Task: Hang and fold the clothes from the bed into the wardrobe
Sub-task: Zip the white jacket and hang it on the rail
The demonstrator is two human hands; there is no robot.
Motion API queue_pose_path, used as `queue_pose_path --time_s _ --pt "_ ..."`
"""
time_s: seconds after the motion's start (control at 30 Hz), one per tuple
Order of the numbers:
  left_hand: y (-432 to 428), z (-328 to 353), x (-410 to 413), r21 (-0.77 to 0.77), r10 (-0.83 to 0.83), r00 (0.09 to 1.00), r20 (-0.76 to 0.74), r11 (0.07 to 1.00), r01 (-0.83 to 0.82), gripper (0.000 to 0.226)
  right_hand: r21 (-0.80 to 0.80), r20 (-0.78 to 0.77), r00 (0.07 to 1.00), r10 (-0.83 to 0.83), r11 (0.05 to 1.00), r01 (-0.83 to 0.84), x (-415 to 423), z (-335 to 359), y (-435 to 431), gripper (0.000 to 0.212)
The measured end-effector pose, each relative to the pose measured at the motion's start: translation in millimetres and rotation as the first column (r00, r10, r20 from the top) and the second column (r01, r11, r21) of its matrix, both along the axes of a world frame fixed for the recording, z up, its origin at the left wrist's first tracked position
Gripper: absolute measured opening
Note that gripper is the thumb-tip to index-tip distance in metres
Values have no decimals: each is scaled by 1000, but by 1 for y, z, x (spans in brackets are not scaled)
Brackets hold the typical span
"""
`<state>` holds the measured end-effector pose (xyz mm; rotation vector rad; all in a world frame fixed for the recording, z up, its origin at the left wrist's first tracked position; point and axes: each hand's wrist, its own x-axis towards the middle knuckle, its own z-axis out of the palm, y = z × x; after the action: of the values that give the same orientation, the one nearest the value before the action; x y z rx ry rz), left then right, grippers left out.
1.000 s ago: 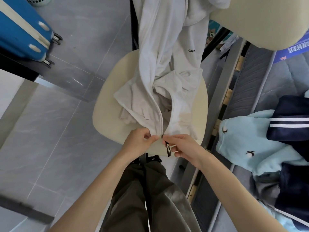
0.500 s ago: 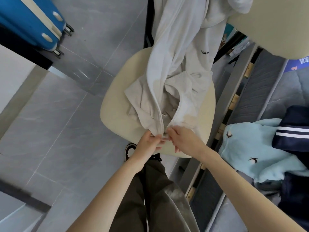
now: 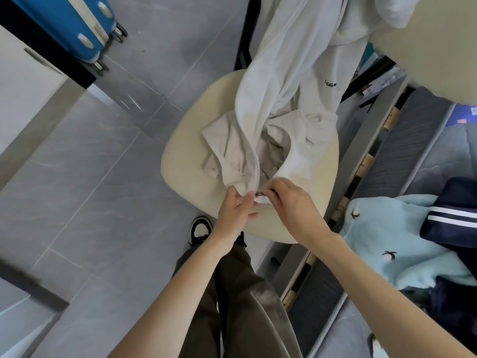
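Head view, looking straight down. White jacket [image 3: 296, 81] hangs from the chair back and pools on the cream chair seat [image 3: 185, 161], front open, both bottom corners drawn toward me.

Change over the last second: the two hands were a little apart, with the black zip pull dangling from the right one. Now they have closed together at the hem. Left hand [image 3: 236, 210] pinches the left front edge between thumb and fingers, the other fingers fairly straight. Right hand [image 3: 294, 205] pinches the small dark zip [image 3: 259, 194] at the right corner, fingers curled tight. The two hem ends meet, or nearly meet, between the fingertips; too small to tell whether the pin is seated.

My reading: I am starting the zip so the jacket can go on a hanger closed. If the ends are not lined up, the slider will likely jam or skip; the cloth is soft and gives little to pull against.

Task is early. On the bed [image 3: 423, 151] to my right lie a light blue sweater [image 3: 387, 241] and a navy garment [image 3: 459, 215], untouched. Blue suitcase [image 3: 72, 24] stands on the floor, top left. I can make out no wardrobe for certain.
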<state>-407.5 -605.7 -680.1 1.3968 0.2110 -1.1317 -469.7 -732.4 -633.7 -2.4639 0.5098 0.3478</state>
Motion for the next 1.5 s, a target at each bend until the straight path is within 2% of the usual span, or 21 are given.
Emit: queue_pose_path --time_s 0.13,0.2,0.3,0.57,0.67,0.73,0.8,0.9,1.0,1.07,1.13,1.2,1.27,1.3,1.37,1.5 --pt "-1 0 -5 -11 40 999 18 999 -40 9 69 44 996 -73 995 70 0 1 -2 18" --pt "0 0 -7 25 74 997 32 997 -75 8 132 40 997 -72 989 66 1 3 -4 16" --pt "3 -1 -9 59 41 995 90 997 -47 9 180 46 999 -27 983 18 1 6 -6 13" --pt "2 6 -13 176 -20 974 224 984 -20 12 94 62 993 -105 991 99 5 4 2 12" --pt "8 5 -16 226 -67 954 291 974 0 10 -2 100 990 -102 995 103 8 8 3 13" --pt "20 5 -24 250 -100 956 274 968 29 8 -84 173 969 -177 977 194 14 13 -10 11" --pt "34 4 -34 265 -103 972 213 963 44 8 -99 201 953 -228 963 251 21 18 -25 10" --pt "46 -5 -32 323 -68 984 164 946 12 10 -45 151 969 -194 978 203 29 19 -26 10" --pt "42 -6 -24 422 -28 985 171 905 -48 14 119 107 960 -260 961 248 33 20 -19 9" --pt "37 0 -23 513 -66 933 354 848 -135 44 251 56 937 -346 913 322 36 22 -21 8" --pt "29 10 -17 507 -231 756 612 848 -152 63 301 19 937 -349 896 327 41 24 -22 8" --pt "13 16 -6 505 -414 546 728 863 -18 53 313 -5 952 -306 904 292 47 27 -21 8" --pt "-4 22 7 575 -549 406 730 815 69 32 307 -10 959 -282 912 272 51 31 -21 6" --pt "-12 23 12 600 -581 395 711 795 90 24 291 -5 962 -273 920 263 52 33 -22 6" --pt "-16 24 15 599 -586 442 679 790 128 15 207 5 973 -230 952 224 52 38 -23 8" --pt "10 34 14 610 -642 442 626 757 235 12 65 92 977 -193 980 188 53 57 -26 12"
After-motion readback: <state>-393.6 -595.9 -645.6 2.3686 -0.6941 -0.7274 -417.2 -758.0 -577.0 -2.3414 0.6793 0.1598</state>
